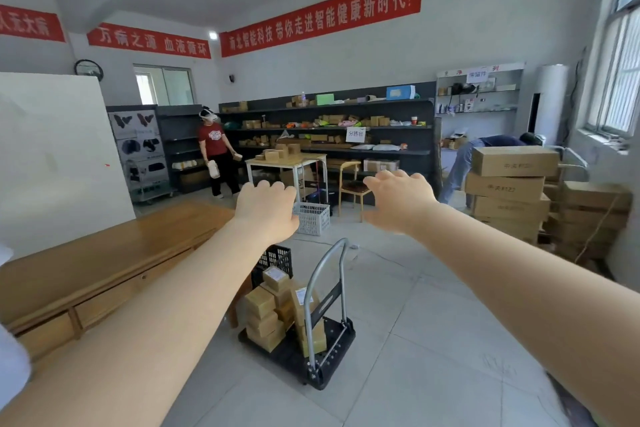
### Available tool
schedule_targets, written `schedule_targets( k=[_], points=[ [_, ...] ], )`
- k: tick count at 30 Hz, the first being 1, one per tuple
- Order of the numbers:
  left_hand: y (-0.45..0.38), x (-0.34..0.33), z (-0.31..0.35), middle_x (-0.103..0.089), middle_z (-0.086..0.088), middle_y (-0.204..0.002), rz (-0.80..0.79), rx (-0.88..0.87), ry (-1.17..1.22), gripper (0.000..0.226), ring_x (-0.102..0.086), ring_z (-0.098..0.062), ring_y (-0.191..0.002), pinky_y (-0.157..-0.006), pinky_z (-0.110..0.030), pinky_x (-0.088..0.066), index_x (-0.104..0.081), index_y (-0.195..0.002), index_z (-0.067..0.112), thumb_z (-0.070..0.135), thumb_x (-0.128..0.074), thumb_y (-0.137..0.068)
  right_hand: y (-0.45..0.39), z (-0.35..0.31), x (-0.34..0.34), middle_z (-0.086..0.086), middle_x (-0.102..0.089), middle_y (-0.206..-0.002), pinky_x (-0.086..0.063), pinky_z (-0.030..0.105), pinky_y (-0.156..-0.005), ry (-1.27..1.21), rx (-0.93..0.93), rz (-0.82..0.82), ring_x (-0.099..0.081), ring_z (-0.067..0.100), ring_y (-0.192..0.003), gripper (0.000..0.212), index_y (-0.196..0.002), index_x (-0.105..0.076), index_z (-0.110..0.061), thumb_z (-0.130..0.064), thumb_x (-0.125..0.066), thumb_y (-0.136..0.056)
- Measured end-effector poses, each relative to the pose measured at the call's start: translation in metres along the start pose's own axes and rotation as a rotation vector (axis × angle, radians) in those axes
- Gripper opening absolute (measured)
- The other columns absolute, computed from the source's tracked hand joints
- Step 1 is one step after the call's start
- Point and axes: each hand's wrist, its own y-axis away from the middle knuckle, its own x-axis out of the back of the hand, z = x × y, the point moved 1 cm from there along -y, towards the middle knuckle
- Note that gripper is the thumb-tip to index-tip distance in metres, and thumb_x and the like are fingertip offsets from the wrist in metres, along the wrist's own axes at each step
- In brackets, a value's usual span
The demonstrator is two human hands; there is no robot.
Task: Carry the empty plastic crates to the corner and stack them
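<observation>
A: Left hand (265,210) and right hand (398,199) are both reaching out ahead of you, backs up, fingers loosely curled, gripping nothing. Arms are stretching forward at about the same height.

B: Where are the crates sitting?

A: White crate (311,218) is standing on the floor well ahead, past the cart (304,333). In the frame your left hand is overlapping its left edge, but the crate is lying far behind it, not touching. Black crate (273,262) is sitting nearer, down and left of the cart handle, tucked behind the stacked boxes (273,308).

B: Which hand is closer?

A: Left, for both. You're looking at the white crate just right of your left knuckles; the right hand is hovering well off to its right. Black crate is lying below the left forearm.

B: Axis?

A: White crate's long side is running left to right across your view, so I'd say you're needing one hand per end. Cart is blocking the straight line; probably you're going round its right side.

B: Empty?

A: White one is looking empty. Black one, can't tell, boxes are hiding it.
</observation>
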Motion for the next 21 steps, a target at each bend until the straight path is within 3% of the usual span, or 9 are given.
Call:
schedule_targets(
  k=[5,11,17,21],
  points=[
    [-0.081,-0.025,0.049,-0.058,-0.004,-0.117,0.020,-0.025,0.017,0.037,-0.052,-0.026,-0.108,-0.080,-0.036,-0.037,-0.051,-0.122,0.018,0.041,-0.045,-0.095,-0.057,0.060,-0.036,0.006,-0.045,-0.141,-0.034,0.045,-0.105,0.050,0.005,0.020,-0.040,0.029,-0.131,0.058,-0.142,-0.037,-0.019,-0.047,-0.049,-0.093],
    [-0.183,-0.052,0.098,-0.057,-0.004,-0.119,0.025,-0.033,0.001,0.040,-0.052,-0.026,-0.110,-0.084,-0.036,-0.039,-0.049,-0.126,0.017,0.042,-0.044,-0.095,-0.131,0.138,-0.079,0.005,-0.042,-0.146,-0.033,0.044,-0.106,0.040,0.029,0.040,-0.037,0.029,-0.135,0.060,-0.145,-0.034,-0.021,-0.047,-0.049,-0.093],
    [-0.289,-0.085,0.132,-0.057,-0.004,-0.118,0.037,-0.023,0.015,0.039,-0.053,-0.025,-0.108,-0.074,-0.034,-0.032,-0.049,-0.124,0.018,0.042,-0.043,-0.096,-0.217,0.205,-0.118,0.004,-0.043,-0.145,-0.035,0.044,-0.105,0.013,0.008,0.049,-0.039,0.028,-0.133,0.056,-0.143,-0.037,-0.020,-0.044,-0.049,-0.094],
    [-0.361,-0.118,0.147,-0.057,-0.004,-0.120,0.032,-0.009,0.034,0.041,-0.053,-0.025,-0.110,-0.077,-0.034,-0.035,-0.048,-0.127,0.018,0.044,-0.043,-0.096,-0.280,0.237,-0.150,0.004,-0.046,-0.142,-0.037,0.043,-0.103,0.011,0.016,0.055,-0.041,0.027,-0.130,0.054,-0.141,-0.038,-0.020,-0.044,-0.049,-0.094]
  ],
)
